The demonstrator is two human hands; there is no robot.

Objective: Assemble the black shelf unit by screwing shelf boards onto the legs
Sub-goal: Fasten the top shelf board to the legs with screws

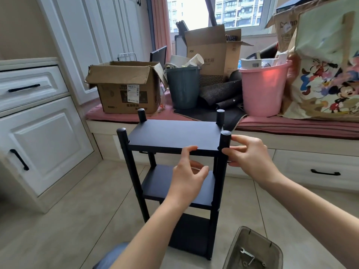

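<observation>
The black shelf unit point(174, 136) stands upright on the tiled floor, with three boards between four round legs. My left hand point(186, 171) pinches the front edge of the top board point(167, 133), thumb on top and fingers below. My right hand point(246, 154) holds the front right leg point(225, 140) just below its cap, thumb and fingers curled round it at the joint with the top board. The middle board point(155, 183) and bottom board point(186, 235) are partly hidden behind my left arm.
A clear plastic box point(252, 249) with a small wrench and an Allen key sits on the floor at the lower right. Behind the unit a window bench carries a cardboard box point(124, 88), a grey bin point(182, 86) and a pink bucket point(262, 88). White cabinets point(38, 133) stand left.
</observation>
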